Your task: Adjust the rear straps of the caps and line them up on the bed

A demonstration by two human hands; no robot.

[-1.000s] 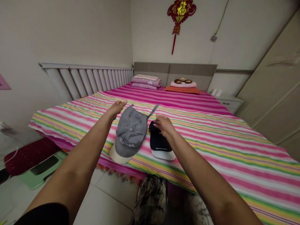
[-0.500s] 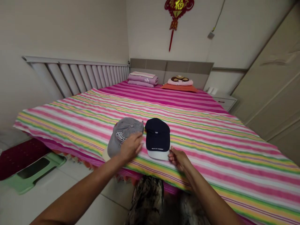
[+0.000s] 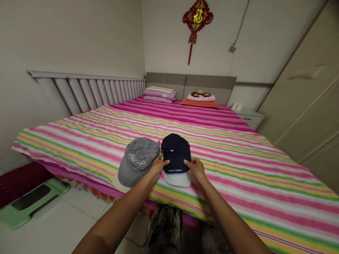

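Note:
A navy baseball cap (image 3: pixel 176 150) with a white-edged brim lies near the front of the bed, its brim toward me. My left hand (image 3: pixel 158 165) grips the left edge of that brim, thumb on top. On the opposite edge, my right hand (image 3: pixel 195 167) is closed the same way, its thumb over the brim and the other fingers partly hidden. Just left of the navy cap rests a grey baseball cap (image 3: pixel 137 158) with white "Always" lettering and a cream brim edge, close beside my left hand.
A striped sheet (image 3: pixel 238 169) covers the bed. Folded purple bedding (image 3: pixel 160 95) and a pink pillow (image 3: pixel 201 97) lie by the headboard (image 3: pixel 212 84). A green stool (image 3: pixel 37 201) stands on the floor at left; a white nightstand (image 3: pixel 251 118) is at far right.
My left hand has moved from over the grey cap to the navy cap's left brim edge. My right hand has shifted up along the right edge. The grey cap's lettering is now uncovered.

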